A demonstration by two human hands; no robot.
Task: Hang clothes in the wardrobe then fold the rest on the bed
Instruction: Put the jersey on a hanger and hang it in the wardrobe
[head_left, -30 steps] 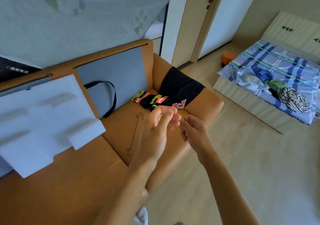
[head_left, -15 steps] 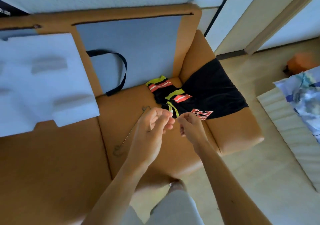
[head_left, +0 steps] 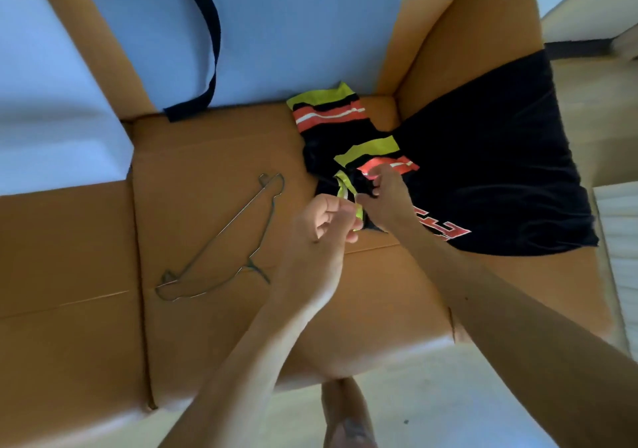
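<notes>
Black jersey point(head_left: 483, 171) was lying on the orange sofa seat point(head_left: 207, 157), left hand point(head_left: 324, 221) pinching its yellow trim, right hand point(head_left: 386, 199) gripping the fabric, wire hanger point(head_left: 221, 240) just beside them on the seat

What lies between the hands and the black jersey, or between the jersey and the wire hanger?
Nothing visible. The left hand pinches the black jersey's yellow trim, and the right hand grips fabric beside it. Only bare sofa seat separates jersey from wire hanger.

1. Left hand point(head_left: 326, 221) and right hand point(head_left: 386, 196) pinch the black shirt's point(head_left: 483, 178) yellow collar trim point(head_left: 348, 192).
2. The shirt drapes over the orange sofa's point(head_left: 224, 157) armrest.
3. A wire hanger point(head_left: 224, 240) (untouched) lies on the seat.
</notes>
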